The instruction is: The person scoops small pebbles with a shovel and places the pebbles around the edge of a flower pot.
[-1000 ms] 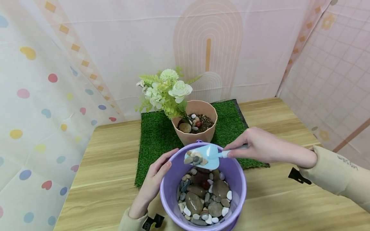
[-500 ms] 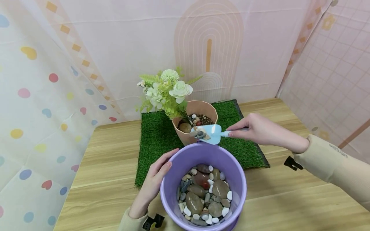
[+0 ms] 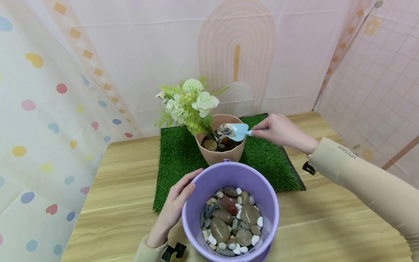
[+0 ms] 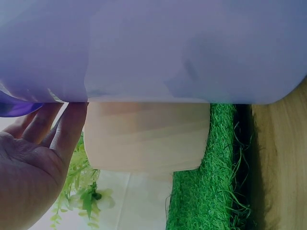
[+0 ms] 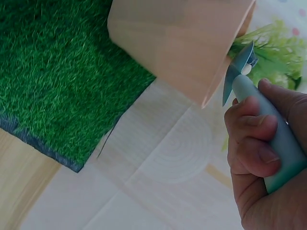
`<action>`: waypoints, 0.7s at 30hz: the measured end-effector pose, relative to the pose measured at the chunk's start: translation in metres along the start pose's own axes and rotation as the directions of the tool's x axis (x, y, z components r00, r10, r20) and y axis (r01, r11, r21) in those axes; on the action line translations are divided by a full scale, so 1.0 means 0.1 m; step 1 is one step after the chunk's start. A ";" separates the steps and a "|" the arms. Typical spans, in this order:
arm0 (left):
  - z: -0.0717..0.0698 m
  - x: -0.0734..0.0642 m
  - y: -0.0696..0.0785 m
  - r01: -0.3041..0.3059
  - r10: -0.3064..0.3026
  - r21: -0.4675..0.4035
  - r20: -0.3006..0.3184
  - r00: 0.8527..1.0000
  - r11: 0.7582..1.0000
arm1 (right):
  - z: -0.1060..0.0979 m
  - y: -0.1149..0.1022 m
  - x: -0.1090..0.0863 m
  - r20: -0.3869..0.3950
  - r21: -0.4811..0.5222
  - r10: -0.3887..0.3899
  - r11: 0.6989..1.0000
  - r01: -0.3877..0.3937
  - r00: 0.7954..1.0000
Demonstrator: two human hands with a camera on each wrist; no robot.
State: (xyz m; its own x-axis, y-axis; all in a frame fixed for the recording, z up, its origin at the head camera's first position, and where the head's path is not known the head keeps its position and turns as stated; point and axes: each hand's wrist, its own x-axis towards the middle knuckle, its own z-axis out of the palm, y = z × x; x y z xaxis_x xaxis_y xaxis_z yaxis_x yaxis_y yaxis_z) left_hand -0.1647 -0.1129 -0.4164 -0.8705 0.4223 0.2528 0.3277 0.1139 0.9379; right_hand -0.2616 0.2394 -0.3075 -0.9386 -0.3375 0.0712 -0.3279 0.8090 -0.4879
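With its fingers curled round the handle, my right hand (image 3: pixel 282 130) grips a light blue hand trowel (image 3: pixel 240 131). Several small pebbles (image 3: pixel 228 131) lie on the blade, which is over the mouth of a peach flowerpot (image 3: pixel 218 157). Inside the pot are dark soil, stones and a white-and-green flower stem (image 3: pixel 191 105). My left hand (image 3: pixel 175 200) rests against the left side of a purple bucket (image 3: pixel 194 203), fingers fairly straight along its rim. Stones of mixed sizes (image 3: pixel 226 225) cover the bucket's bottom. In the right wrist view, the trowel handle (image 5: pixel 280 139) sits in my fist.
The flowerpot stands on a green turf mat (image 3: pixel 176 160) at the back of a wooden table (image 3: pixel 121 196). The bucket is in front of the pot, close to it. Patterned curtains (image 3: pixel 147 65) hang behind and on both sides.
My right hand has carried the loaded trowel from above the bucket, forward past its far rim, to the flowerpot's mouth. My left hand has stayed at the bucket.
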 end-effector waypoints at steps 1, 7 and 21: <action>0.00 0.00 0.00 0.001 -0.001 -0.001 0.001 1.000 1.000 | 0.01 0.00 0.03 0.004 -0.009 0.011 1.000 -0.011 1.000; 0.00 0.00 0.00 0.008 -0.008 -0.002 0.005 1.000 1.000 | 0.07 -0.02 0.21 0.012 -0.054 0.033 0.998 -0.032 0.999; 0.00 0.00 -0.01 0.005 -0.005 0.003 -0.003 1.000 1.000 | 0.31 -0.46 0.40 -0.095 -0.576 -0.120 0.817 0.044 0.988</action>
State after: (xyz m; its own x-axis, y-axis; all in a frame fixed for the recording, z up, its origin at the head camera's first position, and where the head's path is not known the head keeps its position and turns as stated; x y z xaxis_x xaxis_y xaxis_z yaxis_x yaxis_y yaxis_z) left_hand -0.1651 -0.1131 -0.4173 -0.8730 0.4194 0.2488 0.3243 0.1182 0.9385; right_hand -0.2806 0.1734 -0.3089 -0.8984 -0.3847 0.2119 -0.3703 0.9229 0.1055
